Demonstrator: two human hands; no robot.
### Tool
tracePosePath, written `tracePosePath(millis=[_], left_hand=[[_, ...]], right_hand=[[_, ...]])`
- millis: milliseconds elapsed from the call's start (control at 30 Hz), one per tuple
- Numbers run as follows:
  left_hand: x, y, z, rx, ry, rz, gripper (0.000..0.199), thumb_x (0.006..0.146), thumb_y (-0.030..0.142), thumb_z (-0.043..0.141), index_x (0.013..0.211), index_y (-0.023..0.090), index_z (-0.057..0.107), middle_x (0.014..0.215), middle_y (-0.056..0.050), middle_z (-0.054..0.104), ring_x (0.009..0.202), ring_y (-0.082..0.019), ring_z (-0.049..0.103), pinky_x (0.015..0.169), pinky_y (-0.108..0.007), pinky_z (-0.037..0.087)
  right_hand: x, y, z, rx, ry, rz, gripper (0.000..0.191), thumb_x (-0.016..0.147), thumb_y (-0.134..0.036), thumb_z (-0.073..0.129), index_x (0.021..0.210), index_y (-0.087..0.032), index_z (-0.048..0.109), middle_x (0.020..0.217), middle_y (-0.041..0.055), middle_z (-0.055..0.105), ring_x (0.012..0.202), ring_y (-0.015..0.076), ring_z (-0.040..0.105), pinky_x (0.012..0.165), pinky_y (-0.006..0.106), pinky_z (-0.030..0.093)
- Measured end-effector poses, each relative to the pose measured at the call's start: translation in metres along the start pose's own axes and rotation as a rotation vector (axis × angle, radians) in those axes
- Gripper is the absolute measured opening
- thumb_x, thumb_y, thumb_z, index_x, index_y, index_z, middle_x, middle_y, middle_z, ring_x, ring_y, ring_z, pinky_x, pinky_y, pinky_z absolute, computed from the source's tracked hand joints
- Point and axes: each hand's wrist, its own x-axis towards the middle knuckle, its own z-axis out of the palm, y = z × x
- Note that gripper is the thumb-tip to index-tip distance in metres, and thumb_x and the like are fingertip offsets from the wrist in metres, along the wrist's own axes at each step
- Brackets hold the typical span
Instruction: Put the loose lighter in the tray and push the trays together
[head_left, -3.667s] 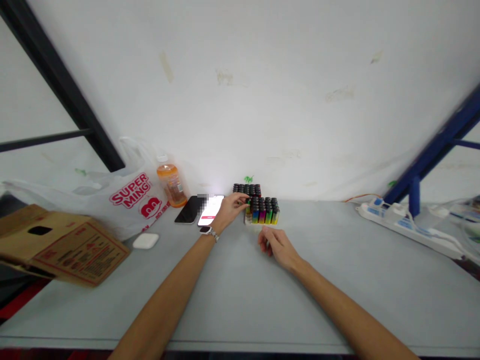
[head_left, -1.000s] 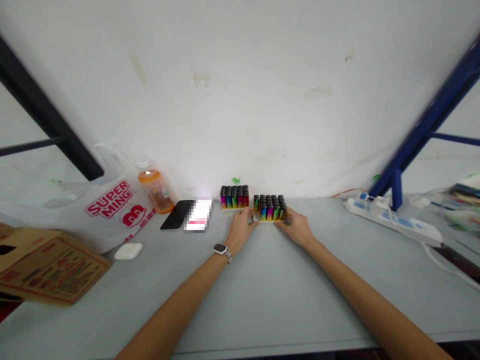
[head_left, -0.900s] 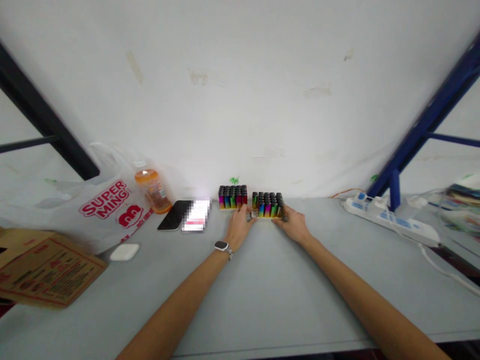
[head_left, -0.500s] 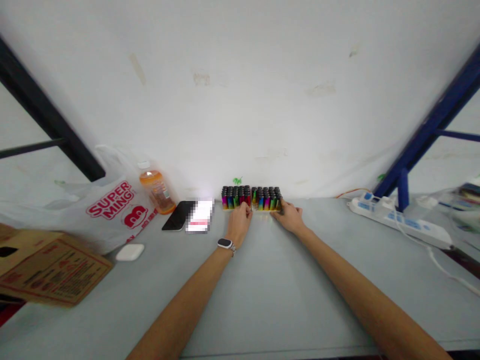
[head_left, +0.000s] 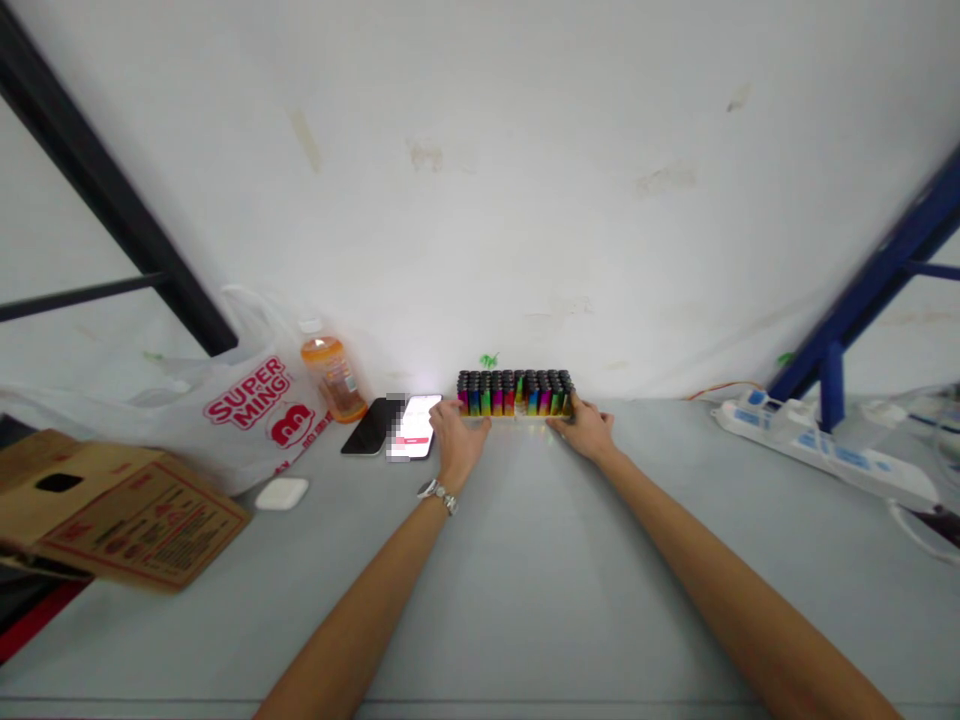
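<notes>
Lighters [head_left: 515,393], upright in one loose block at 12 o'clock on the table [head_left: 525,560], seemed light and easily toppled. We cupped its ends, left hand [head_left: 455,440] and right hand [head_left: 587,432] with fingers loosely spread, low against the sides.

Storeroom or workshop bench: grey table [head_left: 525,560] against a stained white wall [head_left: 480,200], metal racking [head_left: 862,300] right, carton [head_left: 112,510] and power strip [head_left: 817,452].

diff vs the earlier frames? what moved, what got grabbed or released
The two lighter trays, apart a second ago, now stand joined as one block of lighters back against the wall. The left hand has shifted to its left end; the right hand stays at its right end. The phones, bottle, bag and box are unmoved.
</notes>
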Motion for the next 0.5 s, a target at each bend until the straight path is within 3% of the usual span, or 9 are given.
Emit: tracePosePath(millis=[133,267,500], left_hand=[[0.009,0.006,0.001,-0.141,-0.134,-0.159,0.079,0.062,0.024,0.086,0.125,0.014,0.040,0.130,-0.017,0.052,0.132,-0.033,0.046,0.111,-0.047,0.037],[0.014,0.010,0.000,-0.265,-0.226,-0.149,0.075,0.064,0.022,0.085,0.125,0.017,0.043,0.120,-0.012,0.063,0.115,-0.027,0.061,0.104,-0.044,0.046],[0.014,0.011,-0.004,-0.253,-0.228,-0.120,0.064,0.065,0.019,0.085,0.120,0.014,0.054,0.116,-0.011,0.069,0.107,-0.027,0.065,0.099,-0.046,0.050]], right_hand=[[-0.002,-0.001,-0.001,0.022,0.014,0.004,0.063,0.087,-0.054,0.059,0.140,-0.022,0.045,0.130,0.0148,0.062,0.125,0.0291,0.052,0.100,0.045,0.031],[-0.004,-0.003,-0.003,0.041,0.032,0.007,0.060,0.085,-0.052,0.061,0.135,-0.022,0.049,0.127,0.0138,0.064,0.120,0.0284,0.054,0.099,0.045,0.032],[-0.005,-0.004,-0.006,0.066,0.031,0.019,0.052,0.084,-0.050,0.063,0.126,-0.021,0.054,0.119,0.0123,0.068,0.116,0.0286,0.058,0.097,0.043,0.033]])
